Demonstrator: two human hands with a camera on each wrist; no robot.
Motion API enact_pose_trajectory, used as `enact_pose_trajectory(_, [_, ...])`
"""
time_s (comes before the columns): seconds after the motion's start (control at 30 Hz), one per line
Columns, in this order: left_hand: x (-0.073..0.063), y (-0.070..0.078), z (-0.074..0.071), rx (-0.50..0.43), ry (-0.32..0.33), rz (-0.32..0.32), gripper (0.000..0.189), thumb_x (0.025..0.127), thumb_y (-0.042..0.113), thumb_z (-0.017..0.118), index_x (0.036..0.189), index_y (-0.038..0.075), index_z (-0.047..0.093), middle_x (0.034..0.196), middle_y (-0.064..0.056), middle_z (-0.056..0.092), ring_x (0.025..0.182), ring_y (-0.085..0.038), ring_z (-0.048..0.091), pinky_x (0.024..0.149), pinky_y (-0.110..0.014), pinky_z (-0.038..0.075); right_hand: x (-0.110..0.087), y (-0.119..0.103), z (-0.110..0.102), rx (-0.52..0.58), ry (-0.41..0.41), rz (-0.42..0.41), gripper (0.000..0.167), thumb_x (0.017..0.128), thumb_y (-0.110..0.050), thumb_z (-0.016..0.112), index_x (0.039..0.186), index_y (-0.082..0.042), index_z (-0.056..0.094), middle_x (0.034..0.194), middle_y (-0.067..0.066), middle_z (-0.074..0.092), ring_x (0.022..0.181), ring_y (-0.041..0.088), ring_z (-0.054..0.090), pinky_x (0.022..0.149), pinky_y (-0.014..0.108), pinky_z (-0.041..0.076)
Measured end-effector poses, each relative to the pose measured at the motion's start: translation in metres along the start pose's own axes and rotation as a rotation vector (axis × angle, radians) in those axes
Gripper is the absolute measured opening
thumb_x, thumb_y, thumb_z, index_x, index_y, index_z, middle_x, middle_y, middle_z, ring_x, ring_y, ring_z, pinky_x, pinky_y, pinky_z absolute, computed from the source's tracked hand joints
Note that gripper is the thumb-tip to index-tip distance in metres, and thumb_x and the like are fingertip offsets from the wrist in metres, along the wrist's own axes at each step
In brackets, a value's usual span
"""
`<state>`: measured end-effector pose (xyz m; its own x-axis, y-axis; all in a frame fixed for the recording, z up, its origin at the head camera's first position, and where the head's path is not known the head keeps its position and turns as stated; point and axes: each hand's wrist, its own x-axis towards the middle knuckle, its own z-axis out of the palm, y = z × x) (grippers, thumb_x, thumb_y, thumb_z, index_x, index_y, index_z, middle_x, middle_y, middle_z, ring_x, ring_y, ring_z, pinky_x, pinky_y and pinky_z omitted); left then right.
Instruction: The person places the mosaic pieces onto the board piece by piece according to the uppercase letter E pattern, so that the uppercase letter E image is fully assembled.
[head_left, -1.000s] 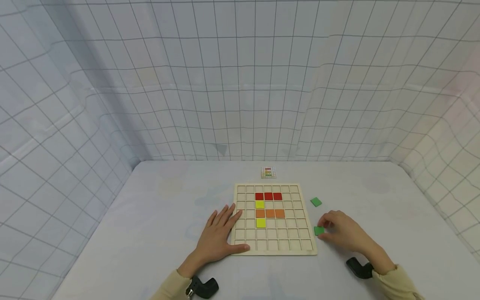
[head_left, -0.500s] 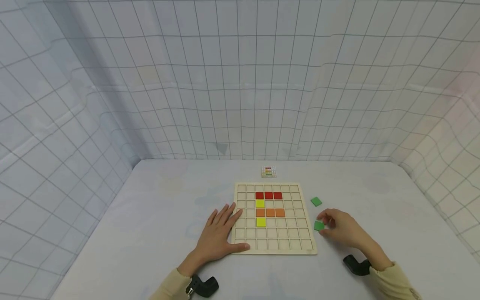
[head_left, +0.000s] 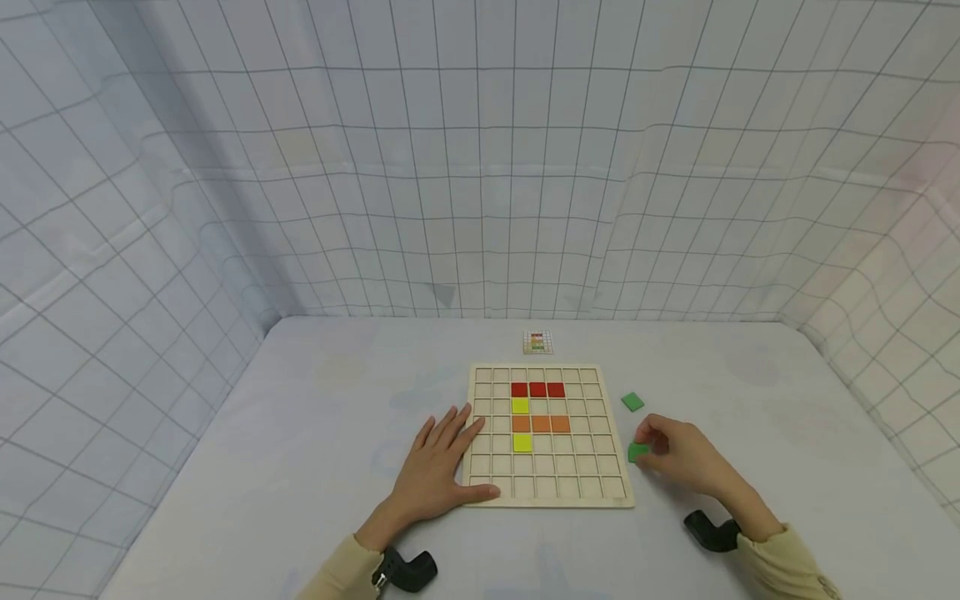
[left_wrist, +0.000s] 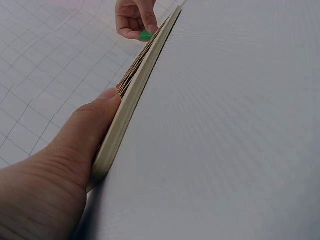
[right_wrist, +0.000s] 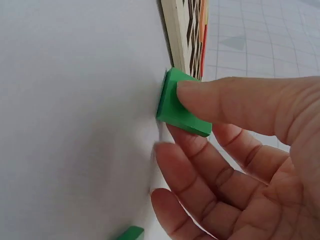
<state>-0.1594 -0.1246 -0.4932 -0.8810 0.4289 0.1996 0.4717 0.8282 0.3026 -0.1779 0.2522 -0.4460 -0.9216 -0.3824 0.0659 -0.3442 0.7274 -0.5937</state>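
Note:
A wooden grid board [head_left: 551,502] lies flat on the white-covered table. Set in its cells are three red tiles [head_left: 537,390], three orange tiles [head_left: 541,424] and two yellow tiles, an upper yellow tile [head_left: 521,406] and a lower yellow tile [head_left: 522,443]. My left hand [head_left: 433,479] rests with spread fingers over the board's left edge, thumb [left_wrist: 102,102] on its near corner. Just right of the board, my right hand [head_left: 682,457] pinches a square green tile [right_wrist: 170,107] between thumb and fingers; in the right wrist view the thumb covers part of its face.
Another green tile [head_left: 633,402] lies on the table farther back, beyond the right hand. Behind the board sits a small card [head_left: 537,342] printed with a coloured grid pattern. White gridded cloth [head_left: 480,208] hangs at the back and both sides.
The right hand and the tile at its fingertips have shifted slightly away from me, and the fingers now cover more of the tile. The left hand stays in place.

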Motion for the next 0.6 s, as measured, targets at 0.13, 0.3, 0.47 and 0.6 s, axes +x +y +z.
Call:
enact_pose_trajectory(0.13, [0.000, 0.000, -0.001, -0.003, 0.000, 0.002, 0.100, 0.074, 0.078, 0.053, 0.151, 0.017, 0.030, 0.156, -0.005, 0.018, 0.143, -0.024, 0.012, 0.112, -0.047, 0.006, 0.001, -0.003, 0.002, 0.025, 0.006, -0.020, 0.021, 0.077, -0.003, 0.076, 0.083, -0.012, 0.058, 0.072, -0.007, 0.053, 0.066, 0.009, 0.048, 0.057, 0.024, 0.043])
enact_pose_trajectory(0.3, [-0.001, 0.000, -0.002, 0.002, -0.007, 0.002, 0.100, 0.074, 0.078, 0.053, 0.151, 0.018, 0.029, 0.157, -0.005, 0.017, 0.143, -0.024, 0.011, 0.112, -0.047, 0.006, 0.005, -0.014, 0.009, 0.025, 0.099, -0.081, 0.025, 0.075, 0.005, 0.074, 0.081, -0.012, 0.058, 0.070, -0.008, 0.048, 0.062, 0.006, 0.044, 0.053, 0.023, 0.040])
enact_pose_trajectory(0.47, [-0.001, 0.000, -0.002, 0.009, -0.005, -0.004, 0.101, 0.074, 0.079, 0.052, 0.151, 0.017, 0.030, 0.156, -0.005, 0.018, 0.143, -0.023, 0.011, 0.112, -0.047, 0.006, 0.014, -0.035, 0.024, 0.123, 0.129, -0.162, 0.024, 0.077, 0.007, 0.072, 0.084, -0.011, 0.058, 0.070, -0.007, 0.046, 0.061, 0.006, 0.044, 0.050, 0.022, 0.040])
enact_pose_trajectory(0.6, [0.000, 0.001, -0.001, 0.007, -0.012, -0.006, 0.100, 0.074, 0.079, 0.052, 0.151, 0.018, 0.030, 0.157, -0.004, 0.018, 0.143, -0.023, 0.011, 0.112, -0.047, 0.006, 0.023, -0.050, 0.039, 0.191, 0.039, -0.212, 0.022, 0.079, 0.004, 0.072, 0.086, -0.012, 0.059, 0.072, -0.008, 0.051, 0.064, 0.007, 0.049, 0.054, 0.022, 0.045])
